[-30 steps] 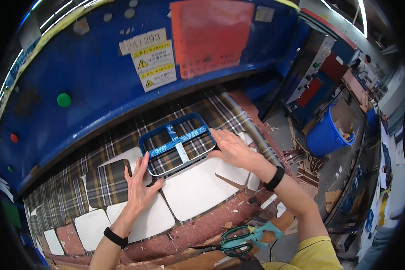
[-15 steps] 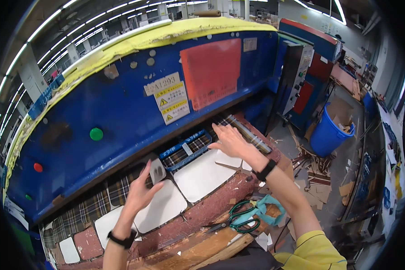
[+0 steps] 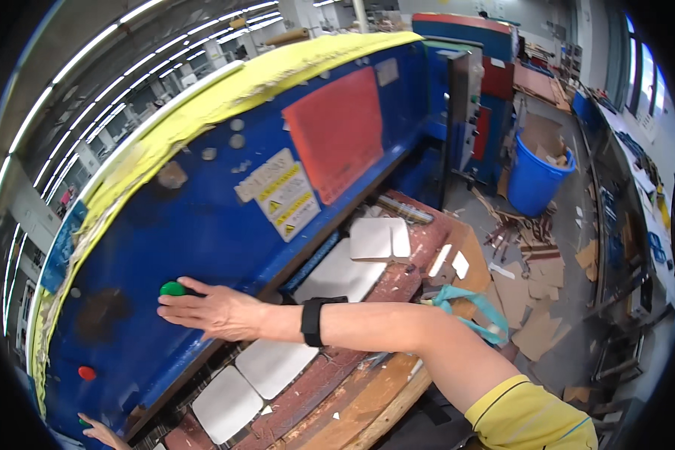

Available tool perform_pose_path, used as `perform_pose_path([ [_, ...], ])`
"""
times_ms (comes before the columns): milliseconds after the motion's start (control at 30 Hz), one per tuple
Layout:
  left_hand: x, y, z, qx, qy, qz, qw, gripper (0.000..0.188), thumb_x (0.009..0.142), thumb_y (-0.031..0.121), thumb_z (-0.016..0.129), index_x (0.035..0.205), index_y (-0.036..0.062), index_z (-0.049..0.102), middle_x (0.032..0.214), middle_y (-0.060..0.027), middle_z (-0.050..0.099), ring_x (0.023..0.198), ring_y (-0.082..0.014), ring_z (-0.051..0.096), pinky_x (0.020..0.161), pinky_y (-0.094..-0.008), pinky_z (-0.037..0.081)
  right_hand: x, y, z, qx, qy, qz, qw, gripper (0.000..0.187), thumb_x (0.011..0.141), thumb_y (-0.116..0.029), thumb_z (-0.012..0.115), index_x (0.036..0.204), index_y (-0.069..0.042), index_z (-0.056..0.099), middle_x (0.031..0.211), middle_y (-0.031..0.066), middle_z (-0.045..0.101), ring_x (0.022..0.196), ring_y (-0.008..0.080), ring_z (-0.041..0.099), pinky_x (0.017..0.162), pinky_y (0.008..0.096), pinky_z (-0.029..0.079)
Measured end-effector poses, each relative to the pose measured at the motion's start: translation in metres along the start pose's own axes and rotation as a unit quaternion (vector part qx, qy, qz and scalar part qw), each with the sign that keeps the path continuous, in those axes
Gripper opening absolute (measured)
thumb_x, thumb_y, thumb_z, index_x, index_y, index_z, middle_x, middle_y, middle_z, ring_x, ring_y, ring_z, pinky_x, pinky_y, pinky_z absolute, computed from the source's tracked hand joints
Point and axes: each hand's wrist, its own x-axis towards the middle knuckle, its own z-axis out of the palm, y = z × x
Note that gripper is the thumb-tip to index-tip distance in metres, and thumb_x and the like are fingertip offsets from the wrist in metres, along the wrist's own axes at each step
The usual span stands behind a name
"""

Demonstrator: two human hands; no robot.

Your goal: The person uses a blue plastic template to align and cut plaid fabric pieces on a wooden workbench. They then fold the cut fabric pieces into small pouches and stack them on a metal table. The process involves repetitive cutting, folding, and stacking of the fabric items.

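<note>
My right hand reaches across to the blue machine front, fingers stretched out flat and holding nothing. Its fingers lie over the lower part of a large green push button. At the lower left edge only part of my left hand shows. One finger of it is extended onto a smaller green button, which it partly covers. Between the two hands a red button stands untouched. Below my right forearm lie several white rounded panels on a worn reddish bed.
A wooden edge runs along the near side of the bed. Teal cloth strips lie by my right elbow. Cardboard scraps litter the floor, and a blue bin with scraps stands at the right.
Both hands have left the area over the panels and moved left to the machine's buttons. A grey block near my left hand earlier no longer shows. The view has turned.
</note>
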Motion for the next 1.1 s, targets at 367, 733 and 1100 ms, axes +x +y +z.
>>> perform_pose_path([
  [367, 0.053, -0.063, -0.079, -0.069, -0.079, 0.194, 0.975, 0.063, 0.104, 0.05, 0.031, 0.157, 0.0202, 0.014, 0.159, -0.0267, 0.009, 0.149, -0.0326, 0.016, 0.119, -0.0388, 0.016, 0.004, -0.033, -0.059, 0.095, -0.056, -0.016, 0.994, 0.09, 0.083, -0.041, 0.07, 0.152, -0.004, 0.025, 0.16, 0.0082, 0.021, 0.148, 0.0238, 0.021, 0.121, 0.0421, 0.021],
  [733, -0.399, 0.159, -0.228, -0.107, -0.651, -0.078, 0.747, 0.053, 0.091, 0.023, 0.068, 0.138, 0.0032, 0.051, 0.121, -0.0195, 0.065, 0.1, -0.029, 0.065, 0.088, -0.0399, 0.05, -0.118, -0.111, -0.211, 0.319, -0.306, 0.196, 0.875, 0.029, 0.093, -0.028, 0.062, 0.103, -0.001, 0.064, 0.082, 0.0169, 0.065, 0.081, 0.0345, 0.064, 0.069, 0.0443, 0.052],
  [1100, -0.483, 0.149, -0.214, -0.015, -0.35, 0.433, 0.83, 0.026, 0.082, 0.023, 0.074, 0.104, 0.0096, 0.07, 0.085, -0.0095, 0.065, 0.075, -0.0291, 0.061, 0.067, -0.038, 0.05, -0.187, -0.178, -0.191, 0.089, -0.089, 0.318, 0.94, 0.014, 0.08, -0.015, 0.062, 0.07, -0.009, 0.055, 0.072, 0.0075, 0.054, 0.068, 0.0264, 0.054, 0.064, 0.0383, 0.042],
])
